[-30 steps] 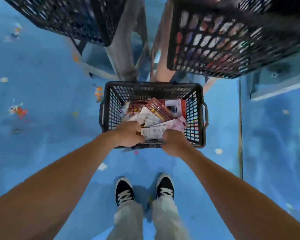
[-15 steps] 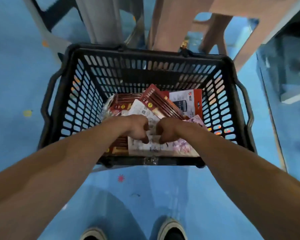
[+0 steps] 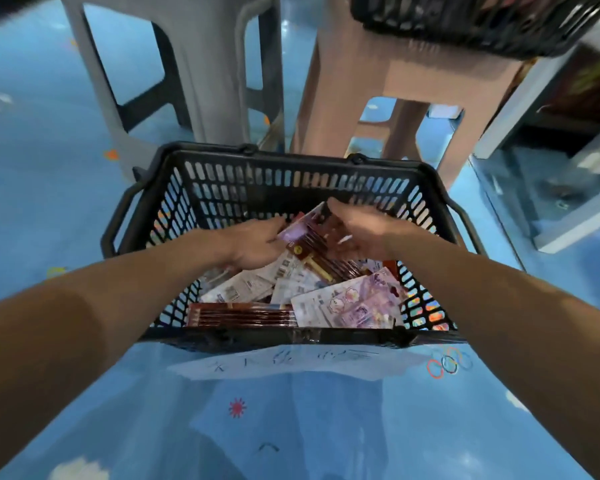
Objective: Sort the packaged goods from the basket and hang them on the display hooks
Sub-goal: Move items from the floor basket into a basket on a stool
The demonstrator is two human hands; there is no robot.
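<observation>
Here, hands [image 3: 257, 244] [image 3: 361, 232] on packet [image 3: 309, 245] (in basket [image 3: 291, 157]).

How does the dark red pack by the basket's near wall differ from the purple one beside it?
The dark red pack is striped and lies along the wall; the purple pack shows cartoon figures and lies askew. Both lie loose in the basket.

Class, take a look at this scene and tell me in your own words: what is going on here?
A person reaches into a black basket on the blue floor with both hands. The left hand and right hand hold a dark red packet between them, raised above the other packets lying loose in the basket. No display hooks are in view.
</observation>
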